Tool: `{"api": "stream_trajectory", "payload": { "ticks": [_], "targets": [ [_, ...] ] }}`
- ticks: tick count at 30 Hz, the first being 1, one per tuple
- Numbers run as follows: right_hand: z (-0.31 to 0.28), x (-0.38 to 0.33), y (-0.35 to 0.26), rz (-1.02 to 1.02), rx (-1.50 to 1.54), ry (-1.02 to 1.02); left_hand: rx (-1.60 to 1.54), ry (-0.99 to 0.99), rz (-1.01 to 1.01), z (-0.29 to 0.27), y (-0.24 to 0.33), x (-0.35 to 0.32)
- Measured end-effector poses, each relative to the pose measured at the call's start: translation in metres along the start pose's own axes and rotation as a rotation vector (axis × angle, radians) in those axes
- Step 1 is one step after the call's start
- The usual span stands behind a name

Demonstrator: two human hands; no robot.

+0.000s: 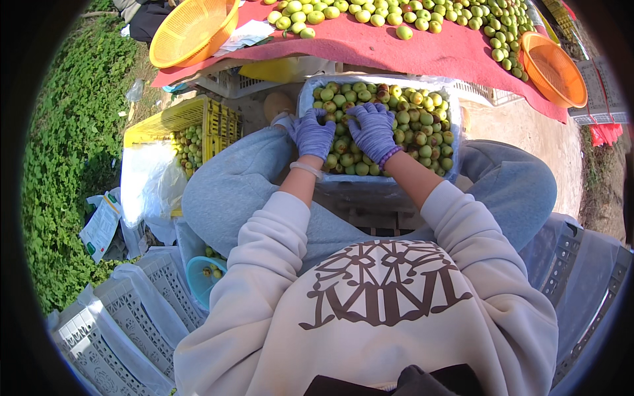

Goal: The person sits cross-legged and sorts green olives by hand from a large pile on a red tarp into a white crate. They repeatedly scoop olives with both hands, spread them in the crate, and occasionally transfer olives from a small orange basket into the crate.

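A plastic-lined crate [454, 112] full of small green fruits [422, 125] sits between my knees. Both hands wear purple gloves and lie palm down on the fruit pile. My left hand [313, 134] rests on the fruits at the crate's near left side, fingers spread and slightly curled. My right hand [372, 129] presses on the fruits in the crate's middle, fingers spread. Whether either hand grips a fruit is hidden beneath the palms.
A red cloth [409, 49] on the table ahead carries many more green fruits, with a yellow basket [188, 30] at left and an orange basket [553, 69] at right. A yellow crate [191, 122] of fruits stands at my left. White empty crates [125, 317] lie lower left.
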State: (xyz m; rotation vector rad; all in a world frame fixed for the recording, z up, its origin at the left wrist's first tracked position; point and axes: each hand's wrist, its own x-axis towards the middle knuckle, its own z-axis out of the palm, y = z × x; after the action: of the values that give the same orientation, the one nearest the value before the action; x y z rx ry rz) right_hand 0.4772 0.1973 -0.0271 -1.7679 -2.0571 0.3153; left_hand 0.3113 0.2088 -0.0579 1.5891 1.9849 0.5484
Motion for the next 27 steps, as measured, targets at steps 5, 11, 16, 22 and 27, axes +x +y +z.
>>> {"api": "stream_trajectory", "payload": {
  "ticks": [5,11,16,22,27],
  "targets": [
    [-0.001,0.001,0.000,0.014,0.013,-0.005,-0.164,0.025,-0.024,0.003,-0.004,0.001],
    [-0.001,0.000,0.004,0.017,-0.002,0.020,0.119,0.054,0.062,0.001,0.001,-0.002],
    [0.000,-0.001,0.007,0.040,-0.013,0.017,-0.003,0.057,0.016,0.008,-0.013,0.005],
    [0.001,-0.001,0.009,0.057,0.009,0.009,-0.062,0.208,0.160,0.016,-0.041,0.011],
    [0.000,-0.001,0.014,0.055,0.039,0.067,-0.010,0.262,0.156,0.016,-0.041,0.009]
  ]
}}
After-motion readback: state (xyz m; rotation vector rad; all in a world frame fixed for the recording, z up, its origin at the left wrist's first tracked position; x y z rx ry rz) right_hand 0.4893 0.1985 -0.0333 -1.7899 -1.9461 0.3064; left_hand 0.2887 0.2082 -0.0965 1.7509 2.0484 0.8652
